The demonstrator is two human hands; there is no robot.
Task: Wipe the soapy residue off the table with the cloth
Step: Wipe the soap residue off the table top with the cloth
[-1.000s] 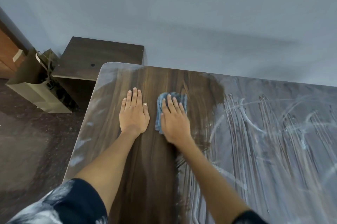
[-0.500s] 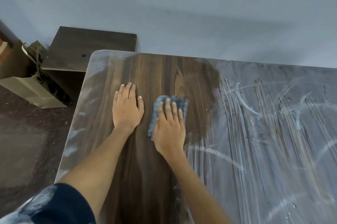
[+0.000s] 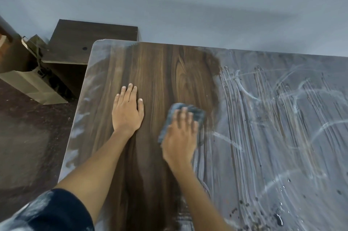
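Observation:
A dark wood-grain table (image 3: 160,72) fills the view. Its left-middle strip is wiped bare; white soapy residue (image 3: 273,117) streaks the whole right part, and a thin band runs along the left edge. My right hand (image 3: 178,136) presses flat on a blue-grey cloth (image 3: 195,113) at the border between the bare wood and the streaks. The cloth shows beyond the fingertips and to the hand's left. My left hand (image 3: 128,112) lies flat on the bare wood, fingers together, holding nothing.
A low dark cabinet (image 3: 90,42) stands past the table's far-left corner against the grey wall. A brown paper bag (image 3: 32,84) sits on the dark floor to the left. Water drops dot the table's near right part.
My right hand has drawn the cloth toward me and slightly right along the edge of the soapy area. My left hand stays planted on the wood.

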